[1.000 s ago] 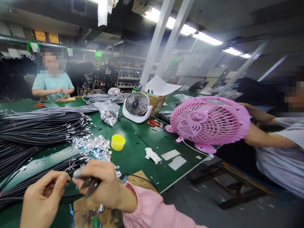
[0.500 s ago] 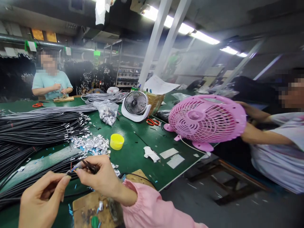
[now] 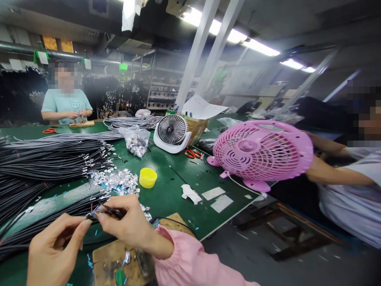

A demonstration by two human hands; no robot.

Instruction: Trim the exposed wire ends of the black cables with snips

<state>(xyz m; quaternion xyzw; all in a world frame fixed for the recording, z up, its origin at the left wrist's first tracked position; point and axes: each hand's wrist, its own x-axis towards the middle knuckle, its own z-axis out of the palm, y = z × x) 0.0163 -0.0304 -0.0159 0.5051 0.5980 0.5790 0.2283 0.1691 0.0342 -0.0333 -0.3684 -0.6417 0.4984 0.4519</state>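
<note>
At the lower left, my left hand [image 3: 53, 250] pinches the end of a cable [image 3: 88, 216] between thumb and fingers. Thin coloured wires [image 3: 95, 210] spread from that end towards my right hand [image 3: 127, 222]. My right hand is closed around a dark tool that looks like tweezers [image 3: 112, 211], its thumb and fingertips at the wires. Whether the tool's tips grip a wire is too small to tell. Below the hands lies a worn wooden block [image 3: 104, 260] with a green piece [image 3: 120, 277] and foil scraps on it. Black cables [image 3: 44, 165] lie bundled beyond my left hand.
Foil pieces [image 3: 116, 180] and a yellow cup [image 3: 148, 177] are on the green table [image 3: 169, 202]. Farther off stand a small white fan [image 3: 172, 133] and a large pink fan [image 3: 256, 155], with a person's arms behind it. Another person [image 3: 67, 105] works across the table.
Both hands stay at the cable end with only slight shifts. The whole view has moved a little. Across the table, the person's hands have come closer together and lower.
</note>
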